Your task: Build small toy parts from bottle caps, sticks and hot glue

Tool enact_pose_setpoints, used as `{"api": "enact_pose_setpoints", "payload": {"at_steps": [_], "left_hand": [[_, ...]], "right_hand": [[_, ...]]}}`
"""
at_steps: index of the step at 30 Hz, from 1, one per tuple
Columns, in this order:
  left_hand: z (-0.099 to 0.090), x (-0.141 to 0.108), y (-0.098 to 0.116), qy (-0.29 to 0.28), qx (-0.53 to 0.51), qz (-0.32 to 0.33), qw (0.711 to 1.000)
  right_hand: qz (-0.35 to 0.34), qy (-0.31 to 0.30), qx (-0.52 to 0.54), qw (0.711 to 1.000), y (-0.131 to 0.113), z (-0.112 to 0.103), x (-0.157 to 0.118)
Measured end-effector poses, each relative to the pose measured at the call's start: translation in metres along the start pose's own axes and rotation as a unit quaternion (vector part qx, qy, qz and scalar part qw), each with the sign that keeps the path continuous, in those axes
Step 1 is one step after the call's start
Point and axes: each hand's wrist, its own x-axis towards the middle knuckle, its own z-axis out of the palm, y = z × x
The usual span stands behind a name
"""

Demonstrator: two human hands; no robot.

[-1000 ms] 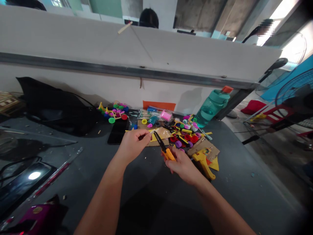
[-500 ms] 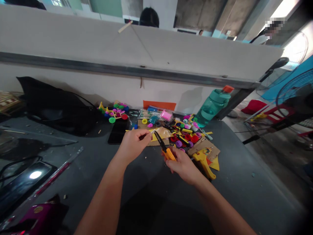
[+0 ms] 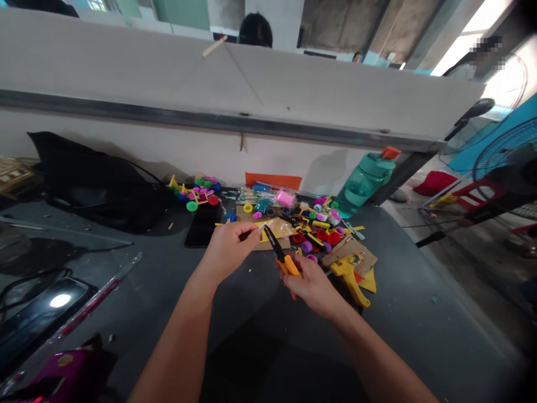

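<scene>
My right hand (image 3: 308, 280) is wrapped round the orange handles of a pair of scissors (image 3: 274, 243), whose black blades point up and to the left. My left hand (image 3: 235, 246) is closed in a pinch on a small thin whitish piece (image 3: 263, 225) at its fingertips. The scissors' tip is right at that piece; whether the blades touch it is too small to tell. Behind the fingers lie a yellow strip (image 3: 271, 238) and some cardboard (image 3: 285, 244). Right of my right hand rests a yellow glue gun (image 3: 351, 281).
Colourful caps and small parts (image 3: 321, 235) are heaped behind my right hand. A teal bottle (image 3: 363, 182) stands at the back right, against a white partition (image 3: 188, 67). To the left are a black bag (image 3: 100, 184), a dark phone (image 3: 197, 226) and a purple device (image 3: 69, 369).
My hands and the scissors stay almost in place; the scissors have shifted very slightly. In the background at the right, a person has moved a little to the right.
</scene>
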Motion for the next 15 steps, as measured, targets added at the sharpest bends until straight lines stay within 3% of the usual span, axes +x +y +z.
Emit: {"api": "enact_pose_setpoints", "payload": {"at_steps": [15], "left_hand": [[0.0025, -0.0002, -0.0021, 0.004, -0.051, -0.014, 0.999]], "right_hand": [[-0.057, 0.041, -0.085, 0.994, -0.0015, -0.0003, -0.0021]]}}
